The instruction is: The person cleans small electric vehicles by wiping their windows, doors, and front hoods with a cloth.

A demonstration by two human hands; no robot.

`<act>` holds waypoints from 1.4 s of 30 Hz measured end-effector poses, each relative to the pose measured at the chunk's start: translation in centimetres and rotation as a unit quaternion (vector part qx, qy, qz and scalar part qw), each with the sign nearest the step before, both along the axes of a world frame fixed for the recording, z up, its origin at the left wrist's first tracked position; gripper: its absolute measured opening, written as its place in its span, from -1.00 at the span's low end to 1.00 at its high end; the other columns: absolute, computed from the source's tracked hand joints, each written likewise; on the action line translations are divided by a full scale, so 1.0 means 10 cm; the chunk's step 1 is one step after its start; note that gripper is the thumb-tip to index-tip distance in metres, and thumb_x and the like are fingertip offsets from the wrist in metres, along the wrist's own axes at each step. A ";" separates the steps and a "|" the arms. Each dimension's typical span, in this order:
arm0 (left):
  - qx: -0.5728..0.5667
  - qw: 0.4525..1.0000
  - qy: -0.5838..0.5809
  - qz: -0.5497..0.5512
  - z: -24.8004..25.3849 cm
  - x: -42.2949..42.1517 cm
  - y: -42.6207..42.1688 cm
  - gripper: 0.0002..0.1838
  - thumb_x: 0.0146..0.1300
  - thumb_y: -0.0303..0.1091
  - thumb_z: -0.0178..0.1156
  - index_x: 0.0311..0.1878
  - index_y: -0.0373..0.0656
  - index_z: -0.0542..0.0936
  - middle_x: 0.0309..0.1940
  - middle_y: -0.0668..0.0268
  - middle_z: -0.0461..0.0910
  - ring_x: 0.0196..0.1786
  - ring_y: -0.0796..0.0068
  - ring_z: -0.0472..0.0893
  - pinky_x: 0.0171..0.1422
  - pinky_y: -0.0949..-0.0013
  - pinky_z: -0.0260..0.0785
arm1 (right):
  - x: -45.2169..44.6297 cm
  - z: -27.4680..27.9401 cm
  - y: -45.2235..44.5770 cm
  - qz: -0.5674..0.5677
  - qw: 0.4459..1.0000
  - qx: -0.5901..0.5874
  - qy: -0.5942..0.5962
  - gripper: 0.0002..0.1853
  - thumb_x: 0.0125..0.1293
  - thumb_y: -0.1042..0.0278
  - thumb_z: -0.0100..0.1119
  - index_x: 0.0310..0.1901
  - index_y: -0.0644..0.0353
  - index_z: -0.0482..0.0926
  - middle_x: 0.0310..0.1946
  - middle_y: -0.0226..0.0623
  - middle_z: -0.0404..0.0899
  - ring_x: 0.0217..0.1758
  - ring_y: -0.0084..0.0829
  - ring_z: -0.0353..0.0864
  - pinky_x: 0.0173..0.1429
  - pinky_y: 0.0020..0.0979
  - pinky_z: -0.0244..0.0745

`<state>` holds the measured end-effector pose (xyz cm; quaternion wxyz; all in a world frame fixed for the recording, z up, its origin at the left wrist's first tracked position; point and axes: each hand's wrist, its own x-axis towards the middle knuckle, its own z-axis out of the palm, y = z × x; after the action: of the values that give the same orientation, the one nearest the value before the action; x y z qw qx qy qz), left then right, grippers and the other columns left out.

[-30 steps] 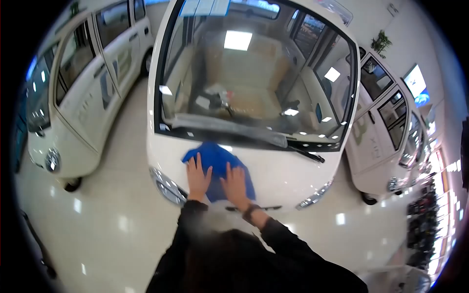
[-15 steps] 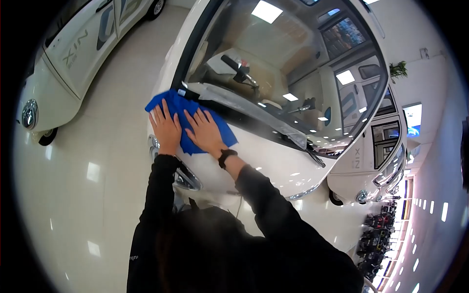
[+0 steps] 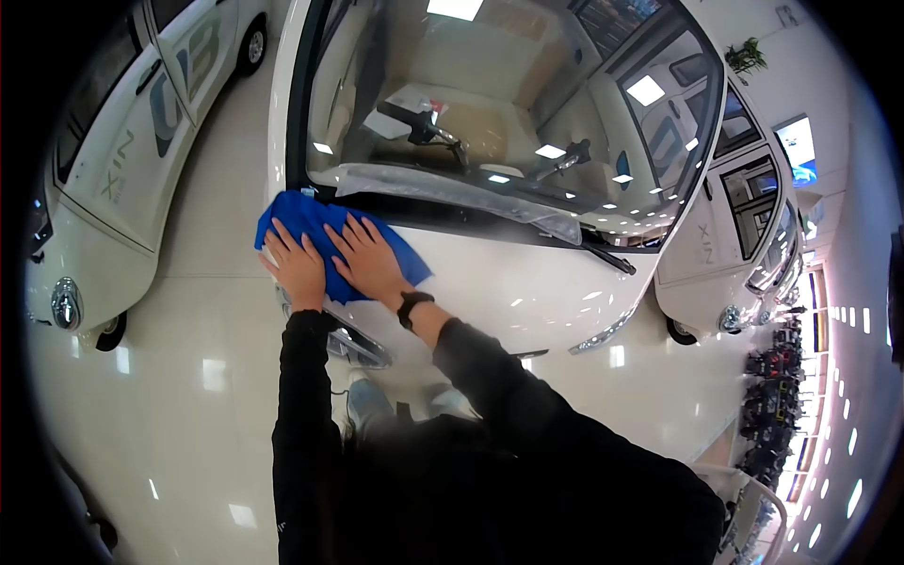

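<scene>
A black band (image 3: pixel 414 309), watch-like, circled the wrist of the right hand (image 3: pixel 372 266). Behind the band, past some bare forearm, began the creased black right sleeve (image 3: pixel 556 424). Left of the band was the wrist-length black left sleeve (image 3: pixel 306 405); well below the band, it bore a small pale marking (image 3: pixel 282 527), unreadable. Hazy blue-grey legwear or shoes (image 3: pixel 369 405) showed below the band.

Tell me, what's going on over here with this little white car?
A person has both hands spread flat on a blue cloth, the left hand and right hand side by side. The cloth lies on the white car's front panel, at the corner on the person's left, just below the windshield. The headlight on that side sits below the hands.
</scene>
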<state>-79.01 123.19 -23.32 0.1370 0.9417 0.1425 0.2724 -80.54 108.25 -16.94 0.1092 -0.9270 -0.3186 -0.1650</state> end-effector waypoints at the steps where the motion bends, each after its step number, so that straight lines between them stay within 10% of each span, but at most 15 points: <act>1: 0.023 1.000 0.019 0.010 0.05 -0.08 -0.01 -0.34 0.44 -0.10 -0.12 0.51 -0.22 0.07 0.41 -0.09 0.19 0.47 -0.01 0.18 0.52 -0.17 -0.18 | -0.09 -0.02 -0.03 -0.021 1.000 -0.005 0.009 -0.37 0.37 0.08 -0.04 0.42 0.15 0.22 0.23 -0.09 0.40 0.47 -0.15 0.16 0.56 -0.12 -0.11; 14: -0.074 0.979 0.012 -0.190 0.33 -0.53 -2.74 -0.13 0.31 0.01 0.11 0.42 -0.53 0.07 0.32 -0.25 0.25 0.34 -0.17 0.27 0.50 -0.02 -0.03 | -0.62 0.23 -2.69 -0.184 0.982 0.027 -0.031 -0.34 0.24 0.02 0.12 0.37 0.00 0.33 0.16 -0.07 0.44 0.37 -0.05 0.27 0.49 -0.02 0.03; 21: -0.111 0.937 0.108 -0.312 0.45 -0.67 -3.69 -0.12 0.27 -0.05 0.17 0.42 -0.53 0.07 0.25 -0.24 0.31 0.25 -0.16 0.34 0.41 0.00 0.06 | -0.68 -0.10 -3.46 -0.347 0.925 0.089 -0.128 -0.44 0.18 0.07 0.14 0.14 0.26 0.49 0.03 -0.02 0.49 0.32 0.04 0.31 0.42 0.02 0.12; 42: -0.018 0.887 0.083 -0.454 -0.05 -1.54 -2.37 -0.33 0.28 -0.28 0.09 0.42 -0.31 0.21 0.29 -0.03 0.34 0.36 -0.05 0.31 0.52 0.02 0.02 | -2.24 -0.70 -2.07 -0.404 0.909 0.100 -0.012 -0.29 0.34 0.18 0.02 0.45 0.28 0.10 0.19 0.22 0.34 0.39 0.23 0.16 0.50 0.10 -0.05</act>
<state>-94.39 99.54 -23.77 0.2507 0.9199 -0.2848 0.0988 -102.94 87.50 -23.95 0.1218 -0.9587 0.0996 -0.2369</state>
